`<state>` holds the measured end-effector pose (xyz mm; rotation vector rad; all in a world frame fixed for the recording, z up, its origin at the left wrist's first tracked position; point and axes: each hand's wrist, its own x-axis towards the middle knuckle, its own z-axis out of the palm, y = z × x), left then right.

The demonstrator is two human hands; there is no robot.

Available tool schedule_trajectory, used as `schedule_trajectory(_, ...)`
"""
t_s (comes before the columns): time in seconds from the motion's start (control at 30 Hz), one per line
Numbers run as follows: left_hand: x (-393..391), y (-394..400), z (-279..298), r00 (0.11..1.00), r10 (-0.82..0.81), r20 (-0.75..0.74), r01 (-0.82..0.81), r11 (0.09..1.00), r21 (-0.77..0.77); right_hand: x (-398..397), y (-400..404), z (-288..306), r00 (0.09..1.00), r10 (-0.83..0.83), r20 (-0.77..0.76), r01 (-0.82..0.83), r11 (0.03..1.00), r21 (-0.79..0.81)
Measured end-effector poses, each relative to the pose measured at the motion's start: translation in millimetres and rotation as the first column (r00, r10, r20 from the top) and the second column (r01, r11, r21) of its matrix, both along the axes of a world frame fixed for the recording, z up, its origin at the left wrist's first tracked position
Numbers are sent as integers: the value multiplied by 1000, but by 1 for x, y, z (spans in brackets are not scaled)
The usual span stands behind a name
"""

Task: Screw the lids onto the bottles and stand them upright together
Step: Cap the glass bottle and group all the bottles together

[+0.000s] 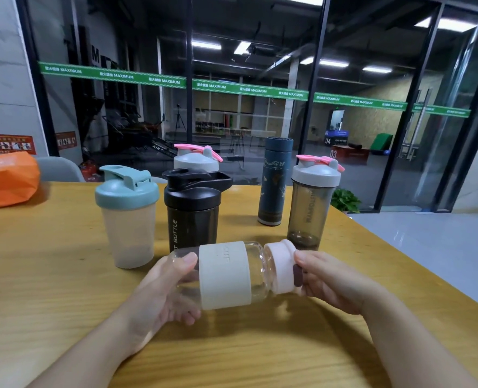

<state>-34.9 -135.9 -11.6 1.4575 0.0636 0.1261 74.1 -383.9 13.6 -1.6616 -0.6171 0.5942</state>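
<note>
Fingers point(188, 259) of the left hand point(159, 292) wrapped round the base end of the clear glass bottle point(232, 275), thumb on top; bottle held on its side just above the wooden table point(50, 303), white sleeve point(224, 275) round its middle, neck pointing right. Right hand point(327, 281) grips the pale pink lid point(282, 267) sitting on the neck, fingers curled round it; can't tell how far it's threaded on. Left to right on the table: orange bag point(5, 177) at the far left edge, frosted shaker with teal lid point(127, 214) upright, black shaker point(191, 208) upright just beside it, grey-and-pink-lidded shaker point(197, 158) directly behind the black one and mostly hidden, dark blue flask point(274, 180) upright further back, smoky shaker with grey-and-pink lid point(313, 203) upright near the right edge. All five standing bottles have lids on. Table is light wood grain, right edge running diagonally. Chair back point(58, 169) behind the far edge, left. Room: grey wall point(2, 79) left with red signs, black-framed glass partition point(260, 65) with green banner strip point(232, 89) across it, gym space and ceiling lights visible through it, green plant point(345, 201) on the floor at right.
</note>
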Motion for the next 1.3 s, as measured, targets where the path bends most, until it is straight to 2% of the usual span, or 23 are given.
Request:
schedule_trajectory(0.1, 3, 0, -1, 1000, 9, 1, -9, 1000, 5, -2, 4, 1, 999, -42, -3, 42, 999, -10)
schedule_trajectory(0.27, 8, 3, -3, 1000, 10, 3, -9, 1000, -11, 1, 3, 0, 985, -117, 126, 115, 993, 21)
schedule_trajectory(0.33, 9, 4, -3, 1000, 10, -1, -10, 1000, -22, 2, -1, 1, 989, -70, 133, 67, 997, 23)
schedule_trajectory(0.47, 10, 7, -3, 1000, -1, -15, 0, 1000, -30, 7, -11, 2, 993, 107, 44, -110, 992, 58)
schedule_trajectory(0.6, 9, 8, -3, 1000, -11, -16, 11, 1000, -24, 6, -11, 3, 986, 161, 45, -164, 984, 63)
schedule_trajectory(0.7, 10, 8, -3, 1000, -5, -18, 5, 1000, -25, 5, -8, 3, 995, 102, 18, -102, 994, 30)
schedule_trajectory(0.9, 10, 8, -4, 1000, -10, -19, 10, 1000, -17, 1, 0, 2, 993, -66, 95, 83, 980, -182)
schedule_trajectory(1.0, 10, 8, -4, 1000, -5, -27, 5, 1000, -21, -1, 3, 2, 992, -82, 99, 101, 974, -201)
schedule_trajectory(1.1, 10, 8, -3, 1000, -6, -22, 5, 1000, -20, 0, 3, 0, 994, -82, 75, 93, 983, -161)
schedule_trajectory(1.2, 9, 7, -2, 1000, -18, -21, 18, 1000, -16, 1, 2, 1, 995, -96, 15, 97, 995, -36)
schedule_trajectory(1.3, 8, 6, 0, 999, -28, -16, 28, 1000, -13, 3, -6, 5, 1000, 9, 5, -9, 994, 106)
